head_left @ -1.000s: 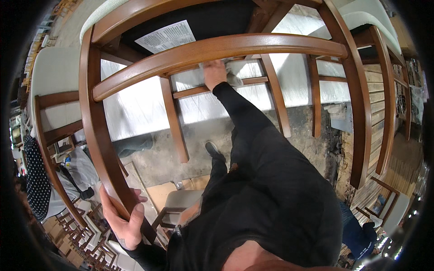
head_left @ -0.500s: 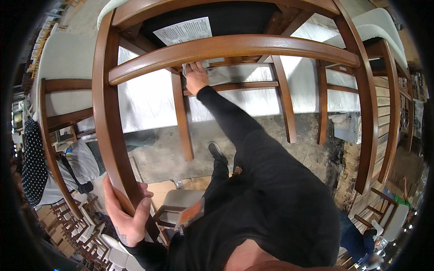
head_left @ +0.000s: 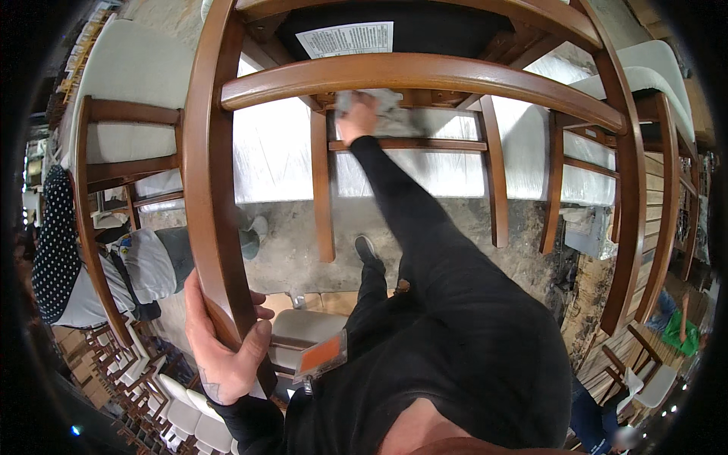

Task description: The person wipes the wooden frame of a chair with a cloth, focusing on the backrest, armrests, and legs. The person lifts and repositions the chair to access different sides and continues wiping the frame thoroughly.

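A brown wooden chair frame (head_left: 425, 72) fills the upper view, the black underside (head_left: 425, 30) of its seat and a white printed label (head_left: 345, 39) showing. My left hand (head_left: 227, 345) is wrapped round the lower end of its left leg (head_left: 216, 174), the thumb on the near side. Beyond the curved rail, my right arm stretches forward. My right hand (head_left: 359, 117), blurred by motion, grips a crumpled greyish-white cloth (head_left: 388, 101). The cloth lies against the wooden edge of another brown chair (head_left: 409, 144) behind; its exact contact is partly hidden.
Pale-seated chairs stand at the left (head_left: 133, 83) and right (head_left: 648, 68). A plastic-wrapped white surface (head_left: 273, 152) runs behind. At left is a person in a white shirt (head_left: 148, 265); another person's arm shows beside a green item (head_left: 680, 334) at far right. Many chairs fill the lower left.
The chair and surroundings have shifted rightward in view. My right hand has moved up and right with the cloth, which shows more. My left hand keeps its hold on the leg.
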Demonstrator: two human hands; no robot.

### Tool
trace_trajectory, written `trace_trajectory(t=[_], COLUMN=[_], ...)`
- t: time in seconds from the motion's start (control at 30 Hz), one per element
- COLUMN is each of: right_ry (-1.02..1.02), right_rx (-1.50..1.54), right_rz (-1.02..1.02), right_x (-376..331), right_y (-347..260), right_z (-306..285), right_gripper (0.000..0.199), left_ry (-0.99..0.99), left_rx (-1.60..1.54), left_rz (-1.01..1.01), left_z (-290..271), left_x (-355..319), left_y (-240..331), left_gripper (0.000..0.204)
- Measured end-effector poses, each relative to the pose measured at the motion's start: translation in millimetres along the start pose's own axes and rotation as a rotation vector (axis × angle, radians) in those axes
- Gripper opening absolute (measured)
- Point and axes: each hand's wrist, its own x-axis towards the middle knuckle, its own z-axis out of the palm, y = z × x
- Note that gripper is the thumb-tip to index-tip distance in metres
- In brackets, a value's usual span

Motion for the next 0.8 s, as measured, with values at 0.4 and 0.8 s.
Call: trace_trajectory(t=[0.4, 0.8], right_ry=[-0.16, -0.138], right_rx=[-0.202, -0.173], right_rz=[-0.319, -0.335], right_x=[-14.3, -9.2], right_y=[2.8, -12.2], right_z=[-12.2, -13.8], right_gripper=[0.052, 0.049], left_ry=[0.024, 0.037], left_rx=[-0.043, -0.07], left_rz=[-0.008, 0.022], left_z=[-1.8, -0.5], left_x=[-1.0, 2.6], left_y=[-1.9, -5.3], left_gripper=[0.084, 0.079])
